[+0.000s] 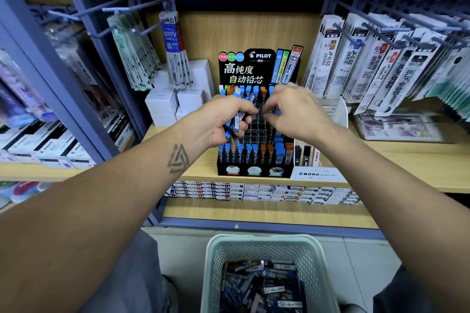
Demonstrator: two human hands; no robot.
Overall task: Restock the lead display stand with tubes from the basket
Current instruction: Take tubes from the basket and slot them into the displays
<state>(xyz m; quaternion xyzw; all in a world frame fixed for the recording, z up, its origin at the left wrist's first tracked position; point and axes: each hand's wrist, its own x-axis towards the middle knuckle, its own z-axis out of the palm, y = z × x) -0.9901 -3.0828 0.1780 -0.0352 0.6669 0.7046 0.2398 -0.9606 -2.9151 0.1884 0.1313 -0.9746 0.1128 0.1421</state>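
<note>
Stock check, all positions rel. to the lead display stand (pixel 255 160) on the wooden shelf (pixel 381 157):

1. White boxes (pixel 175 104): stacked just left of stand, at shelf back. Not part of job.
2. Left hand (pixel 221 122): over stand's mid rows, left side. Fingers curled round a bunch of lead tubes (pixel 237 119), several at once, ends fanning out. Risk: loose bundle; as one tube is drawn off, the others could slip and drop onto stand or floor.
3. Right hand (pixel 292 112): over stand's mid rows, right side, fingertips pinched together near the bunch. Whether a tube sits in the pinch: can't tell, blurred.
4. Stand: front and back rows filled w/ blue and orange caps; mid cells look empty. Risk: cells narrow, so a tilted tube may jam or knock a neighbour; cap colour could land in wrong column.
5. Basket (pixel 264 244): on floor below stand, towards viewer, many tubes left inside.
</note>
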